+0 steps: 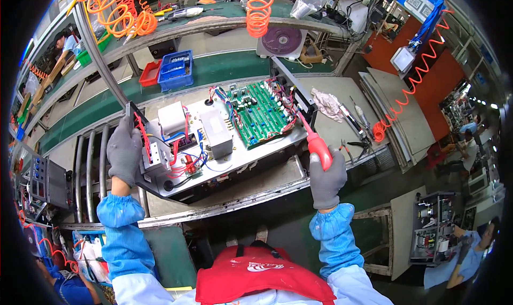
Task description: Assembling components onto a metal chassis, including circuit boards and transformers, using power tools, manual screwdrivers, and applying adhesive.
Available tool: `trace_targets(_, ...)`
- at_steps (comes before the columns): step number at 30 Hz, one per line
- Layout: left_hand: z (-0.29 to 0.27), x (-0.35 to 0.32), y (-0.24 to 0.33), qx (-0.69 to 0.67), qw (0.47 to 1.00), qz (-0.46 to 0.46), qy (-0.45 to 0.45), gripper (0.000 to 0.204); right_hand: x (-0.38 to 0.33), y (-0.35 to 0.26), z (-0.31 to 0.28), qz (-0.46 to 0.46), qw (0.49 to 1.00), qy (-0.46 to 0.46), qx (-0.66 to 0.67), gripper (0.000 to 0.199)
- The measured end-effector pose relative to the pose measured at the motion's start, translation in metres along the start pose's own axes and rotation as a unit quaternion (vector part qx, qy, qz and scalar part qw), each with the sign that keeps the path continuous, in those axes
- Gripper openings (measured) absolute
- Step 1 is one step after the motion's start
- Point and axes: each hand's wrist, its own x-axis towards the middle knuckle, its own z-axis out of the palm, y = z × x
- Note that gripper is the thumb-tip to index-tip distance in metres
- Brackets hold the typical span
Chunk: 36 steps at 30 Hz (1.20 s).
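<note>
My right hand (pixel 327 181), fingers wrapped round the red tool (pixel 319 149), is nearer the right end panel (pixel 295 86), up-left along the tool's long axis; my left hand (pixel 124 151) touches the chassis's (pixel 235 159) left end, its grip unclear.

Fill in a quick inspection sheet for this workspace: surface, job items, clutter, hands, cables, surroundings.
Surface: metal-edged bench, with rollers at the left.
Job items: open chassis with green circuit board; red-handled tool at its right end.
Clutter: crumpled cloth and hand tools to the right; blue bin and red bin beyond.
Hands: gloved left hand at the chassis's left end, grip unclear; gloved right hand holds the tool.
Cables: blue wires inside; orange coiled hose overhead.
Surroundings: purple fan behind; co-worker lower right.
</note>
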Motion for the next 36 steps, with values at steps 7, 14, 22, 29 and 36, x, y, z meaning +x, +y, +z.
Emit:
trace_targets(7, 0.002, 0.0, -0.005, -0.051, 0.998, 0.014, 0.015, 0.041, 0.008, 0.001, 0.016, 0.028, 0.999, 0.025, 0.002, 0.043)
trace_targets(14, 0.002, 0.0, -0.001, -0.025, 0.999, 0.015, 0.013, 0.041, 0.01, -0.001, 0.02, 0.013, 0.998, 0.041, -0.049, 0.042)
trace_targets(22, 0.002, -0.001, -0.004, -0.04, 0.999, 0.01, 0.011, 0.042, 0.009, 0.0, 0.02, 0.017, 0.997, 0.039, -0.072, 0.042)
trace_targets(29, 0.005, 0.0, -0.006, -0.038, 0.999, 0.018, 0.018, 0.042, 0.003, 0.008, 0.026, 0.043, 0.998, 0.04, -0.022, 0.042)
trace_targets(36, 0.011, 0.002, -0.016, -0.033, 0.998, 0.038, 0.028, 0.044, -0.018, 0.023, 0.019, 0.056, 0.998, 0.021, 0.01, 0.043)
